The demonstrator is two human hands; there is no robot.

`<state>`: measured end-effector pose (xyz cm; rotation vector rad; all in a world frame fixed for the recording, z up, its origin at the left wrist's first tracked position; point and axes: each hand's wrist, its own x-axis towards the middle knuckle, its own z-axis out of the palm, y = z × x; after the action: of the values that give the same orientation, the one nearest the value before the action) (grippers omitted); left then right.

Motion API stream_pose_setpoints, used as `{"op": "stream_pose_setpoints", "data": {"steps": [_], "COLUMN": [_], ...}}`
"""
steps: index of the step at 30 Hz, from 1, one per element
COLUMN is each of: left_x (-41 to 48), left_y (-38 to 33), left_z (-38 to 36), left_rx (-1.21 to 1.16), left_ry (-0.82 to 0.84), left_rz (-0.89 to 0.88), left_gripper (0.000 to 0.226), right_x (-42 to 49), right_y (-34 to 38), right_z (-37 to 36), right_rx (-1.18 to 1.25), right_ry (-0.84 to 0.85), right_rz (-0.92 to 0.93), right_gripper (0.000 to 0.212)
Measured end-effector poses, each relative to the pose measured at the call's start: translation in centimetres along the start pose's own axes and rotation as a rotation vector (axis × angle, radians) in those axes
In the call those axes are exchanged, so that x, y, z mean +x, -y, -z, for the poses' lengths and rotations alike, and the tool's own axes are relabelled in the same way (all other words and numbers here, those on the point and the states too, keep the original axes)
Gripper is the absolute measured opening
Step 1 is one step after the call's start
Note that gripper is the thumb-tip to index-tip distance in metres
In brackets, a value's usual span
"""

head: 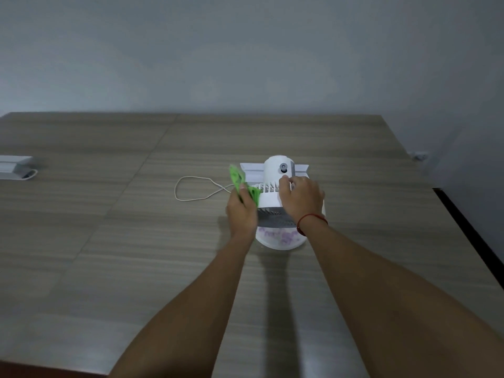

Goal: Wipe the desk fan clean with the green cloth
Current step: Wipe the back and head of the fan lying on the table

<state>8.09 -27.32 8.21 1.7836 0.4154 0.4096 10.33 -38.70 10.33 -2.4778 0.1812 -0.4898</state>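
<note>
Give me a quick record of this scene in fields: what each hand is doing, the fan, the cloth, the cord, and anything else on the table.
left hand: holds green cloth against the fan's left side
right hand: rests on top of the fan
desk fan: white, on the table
cord: white, looped to the fan's left
other: white object at table's far left edge
</note>
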Motion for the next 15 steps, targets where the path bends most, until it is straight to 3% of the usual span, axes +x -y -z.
{"op": "stream_pose_setpoints", "data": {"steps": [4,8,11,15], "left_x": [0.3,3.7,5.8,5.3], "left_y": [0.5,3.6,7.2,8.8], "left_z": [0.0,0.0,-0.6,-0.9], "left_rx": [0.01,-0.017,-0.212,-0.347], "left_ry": [0.046,0.143,0.232,0.337], "left_rz": [-0.012,0.28,0.598,0.733], "left_gripper": [0.043,0.053,0.054,0.042], "right_x": [0.1,0.2,0.7,0.8], "right_y": [0.1,-0.1,-0.5,-1.7], "right_z": [-0.1,0.2,0.1,-0.5], "right_rx": [0.035,0.071,0.064,0.094], "right_ry": [0.015,0.01,0.01,-0.042], "right_rz": [-0.023,-0.029,-0.009,0.025], "right_gripper": [0.055,0.041,0.041,0.043]}}
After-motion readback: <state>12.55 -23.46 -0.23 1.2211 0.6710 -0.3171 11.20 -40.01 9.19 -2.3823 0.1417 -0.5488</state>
